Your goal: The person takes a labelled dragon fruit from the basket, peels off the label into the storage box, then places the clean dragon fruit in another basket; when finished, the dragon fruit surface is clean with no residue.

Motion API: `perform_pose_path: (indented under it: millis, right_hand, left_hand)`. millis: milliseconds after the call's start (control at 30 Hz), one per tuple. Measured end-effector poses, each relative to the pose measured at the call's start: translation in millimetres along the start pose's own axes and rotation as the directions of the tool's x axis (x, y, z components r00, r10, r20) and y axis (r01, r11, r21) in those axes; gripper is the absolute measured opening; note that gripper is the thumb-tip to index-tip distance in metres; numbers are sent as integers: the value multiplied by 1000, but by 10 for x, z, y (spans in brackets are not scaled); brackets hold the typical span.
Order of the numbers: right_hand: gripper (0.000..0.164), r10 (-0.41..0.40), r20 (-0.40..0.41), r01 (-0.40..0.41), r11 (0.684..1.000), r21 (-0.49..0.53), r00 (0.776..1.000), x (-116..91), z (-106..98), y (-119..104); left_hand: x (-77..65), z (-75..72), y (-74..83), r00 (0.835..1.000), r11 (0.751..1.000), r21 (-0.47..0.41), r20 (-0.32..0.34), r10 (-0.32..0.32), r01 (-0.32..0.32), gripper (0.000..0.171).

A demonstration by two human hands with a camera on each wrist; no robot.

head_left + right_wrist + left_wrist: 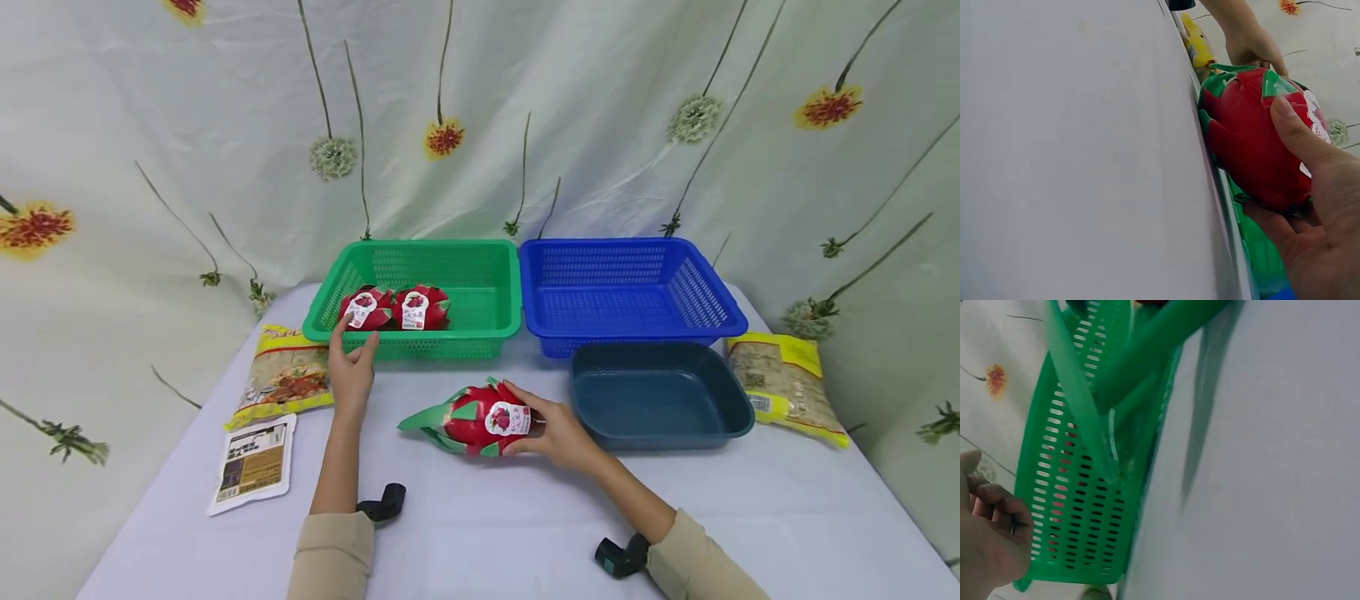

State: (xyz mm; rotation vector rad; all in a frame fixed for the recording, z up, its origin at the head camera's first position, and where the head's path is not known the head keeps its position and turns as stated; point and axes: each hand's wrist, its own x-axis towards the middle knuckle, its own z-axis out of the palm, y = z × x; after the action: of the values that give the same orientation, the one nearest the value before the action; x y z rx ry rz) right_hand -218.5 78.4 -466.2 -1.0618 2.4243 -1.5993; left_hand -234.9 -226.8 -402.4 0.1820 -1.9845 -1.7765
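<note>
My right hand [558, 433] grips a red dragon fruit [480, 421] with long green leaf tips and a white label, held in front of the baskets. In the right wrist view, the thumb lies over the fruit [1254, 137] while the other fingers hold it from the opposite side. At the front left corner of the green basket [480, 336], my left hand [351, 371] has its index finger extended and thumb spread, holding nothing visible. Two more labelled dragon fruits [422, 308] sit inside that basket; whether the index finger touches the nearer one, I cannot tell.
A blue basket [633, 337] stands right of the green one, with a dark teal tub [660, 440] before it. Yellow food bags lie at left [288, 375] and right [783, 387]. A flat white packet [255, 462] is near the left forearm. Floral cloth hangs behind.
</note>
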Motion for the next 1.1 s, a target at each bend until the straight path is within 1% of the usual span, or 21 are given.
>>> perform_pose_path:
  millis: [33,67,100,133,167,200,233,267,300,333,367,400,433,533,567,700,800,900,1000,1067,1100]
  right_hand:
    - [87,7,-1,-7,998,55,1000,7,9,10]
    - [86,18,-3,-17,994,107,1000,14,17,19]
    - [84,25,-6,-24,989,144,1000,21,26,28]
    - [83,29,-8,-27,983,181,1000,28,26,40]
    - [81,34,-12,-30,978,204,999,36,27,50]
    - [80,37,-16,-33,973,228,999,44,28,59]
    - [79,43,-20,-37,969,245,999,51,27,63]
    - [78,46,-24,-38,965,260,999,57,26,67]
    - [78,50,-27,-40,962,272,998,63,24,67]
    - [77,50,-29,-40,959,280,998,66,23,61]
    - [77,48,-30,-37,959,280,998,66,16,28]
    - [76,45,-29,-35,959,282,999,64,8,-12]
    - [75,41,-29,-31,960,277,999,63,0,-51]
    - [74,36,-23,-28,962,272,999,53,-17,-169]
    - [74,31,-25,-23,961,276,999,51,-14,-165]
    - [74,47,-24,-38,954,296,999,51,-7,-178]
    - [74,56,-12,-50,959,278,998,50,-21,-238]
    - [73,43,-12,-40,980,196,999,45,-37,-294]
    - [65,-2,-85,13,991,131,996,46,-44,-368]
    - [56,-25,-187,48,992,121,982,52,-31,-416]
    - [51,-31,-247,61,992,115,969,56,-19,-438]
  left_hand:
    - [-17,-8,19,998,999,3,40,51,-51,52]
    - [-35,-13,31,990,995,17,100,98,-100,50]
    - [-61,-13,29,973,988,33,184,143,-151,50]
    - [-83,5,20,942,979,50,285,176,-198,52]
    - [-111,31,3,899,967,70,392,197,-243,57]
    - [-138,64,-28,845,953,92,492,208,-288,65]
    - [-173,105,-57,786,936,115,583,206,-331,73]
    - [-214,148,-84,731,915,150,655,191,-373,83]
    - [-253,196,-111,686,897,177,708,169,-404,92]
    - [-287,242,-139,650,882,199,745,147,-427,100]
    - [-320,285,-170,625,875,212,771,124,-435,107]
    - [-348,323,-201,609,866,229,786,105,-445,111]
    - [-373,357,-230,599,858,245,796,88,-451,114]
    - [-428,418,-287,597,828,298,800,54,-475,115]
    - [-441,429,-299,601,815,319,798,44,-484,115]
    - [-488,442,-331,634,743,393,772,54,-542,109]
    - [-516,443,-352,655,723,403,750,89,-560,104]
    - [-534,443,-362,664,714,398,737,126,-577,102]
    - [-548,434,-376,673,687,401,718,175,-606,101]
    - [-555,426,-385,678,662,408,704,210,-629,100]
    - [-557,423,-390,679,652,409,698,228,-639,100]
